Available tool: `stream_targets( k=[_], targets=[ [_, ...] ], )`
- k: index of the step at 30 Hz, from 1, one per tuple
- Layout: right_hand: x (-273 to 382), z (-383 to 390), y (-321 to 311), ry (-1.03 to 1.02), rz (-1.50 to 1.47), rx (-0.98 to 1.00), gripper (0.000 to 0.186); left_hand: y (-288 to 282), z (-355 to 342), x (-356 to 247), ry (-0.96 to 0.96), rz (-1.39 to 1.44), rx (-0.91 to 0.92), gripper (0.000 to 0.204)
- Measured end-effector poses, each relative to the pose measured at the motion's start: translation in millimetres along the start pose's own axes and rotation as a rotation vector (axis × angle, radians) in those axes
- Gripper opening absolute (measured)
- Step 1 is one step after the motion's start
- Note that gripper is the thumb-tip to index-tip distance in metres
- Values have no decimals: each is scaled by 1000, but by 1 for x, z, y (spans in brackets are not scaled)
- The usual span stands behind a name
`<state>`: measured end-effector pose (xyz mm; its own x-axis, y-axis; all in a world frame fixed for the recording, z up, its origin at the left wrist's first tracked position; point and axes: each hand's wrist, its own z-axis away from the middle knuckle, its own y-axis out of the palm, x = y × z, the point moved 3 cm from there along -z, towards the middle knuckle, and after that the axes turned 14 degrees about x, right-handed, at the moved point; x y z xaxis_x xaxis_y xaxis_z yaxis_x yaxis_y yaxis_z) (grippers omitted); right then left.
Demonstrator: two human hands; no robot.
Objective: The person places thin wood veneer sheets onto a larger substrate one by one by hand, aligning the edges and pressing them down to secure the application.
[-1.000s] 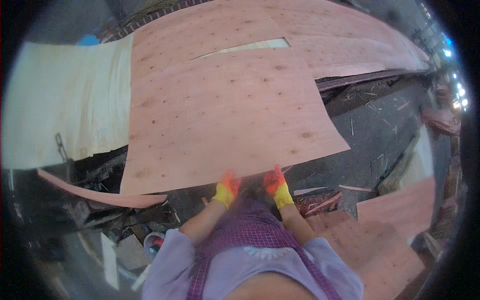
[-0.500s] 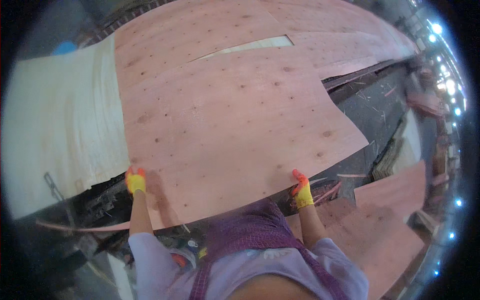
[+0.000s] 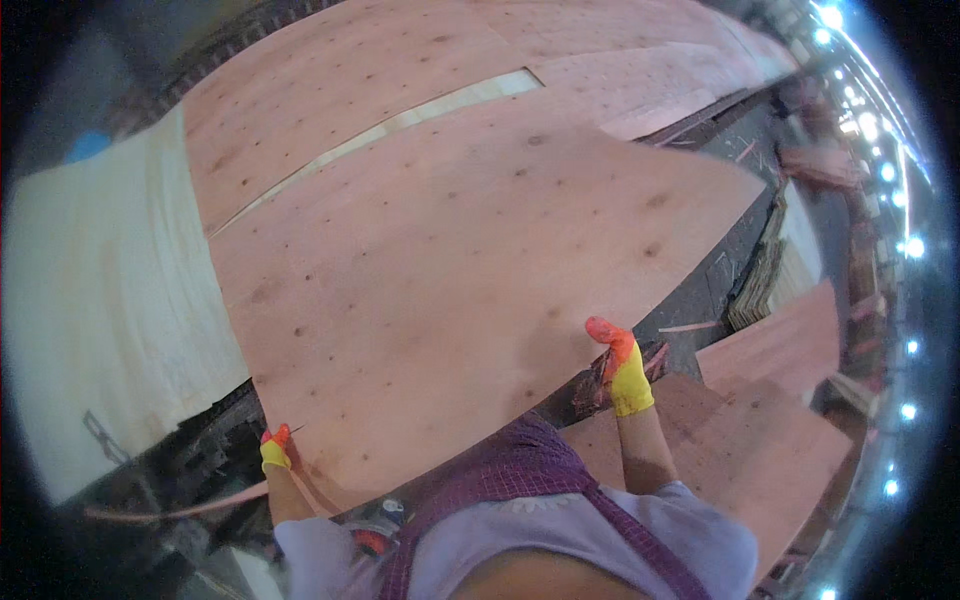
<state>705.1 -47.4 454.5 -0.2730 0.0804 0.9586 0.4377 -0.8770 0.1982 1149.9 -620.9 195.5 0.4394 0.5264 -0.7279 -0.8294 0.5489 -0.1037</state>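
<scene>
A large pinkish wood veneer sheet (image 3: 440, 290), dotted with dark knots, spans the middle of the view. My left hand (image 3: 277, 448), in a yellow and orange glove, grips its near left corner. My right hand (image 3: 625, 368), gloved alike, holds the near edge farther right, thumb on top and fingers hidden beneath. The sheet lies at a slant over other pinkish sheets (image 3: 340, 85). Between them shows a narrow strip of pale veneer (image 3: 430, 108).
At the left lies a pale, cream-coloured veneer sheet (image 3: 110, 310) with a ragged near edge. Pinkish pieces (image 3: 760, 470) lie low at the right, below a stack of thin sheets (image 3: 762, 265). A long pink offcut strip (image 3: 205, 506) sticks out beside my left arm.
The held sheet has turned, its left end coming nearer me and its right end swinging away. My left hand has come down toward me. The pale gap behind the sheet has grown longer.
</scene>
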Motion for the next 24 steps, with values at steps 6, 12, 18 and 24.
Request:
stream_targets(
  k=[6, 12, 18, 24],
  targets=[
    [-17, 28, -44, -154, 242, 149, 37, -4, 25, -31, 183, 383, 90, 50],
    [-26, -17, -82, 4, 19, -103, 36, 57, 39, -39, 158, 409, 171, 52],
    [-109, -37, -114, 209, -54, -40, 38, 39, 5, -14, 285, 198, -8, 37],
    [-139, -20, -116, 87, 50, 128, 47, 23, 0, -34, 279, 230, -37, 33]
  ],
)
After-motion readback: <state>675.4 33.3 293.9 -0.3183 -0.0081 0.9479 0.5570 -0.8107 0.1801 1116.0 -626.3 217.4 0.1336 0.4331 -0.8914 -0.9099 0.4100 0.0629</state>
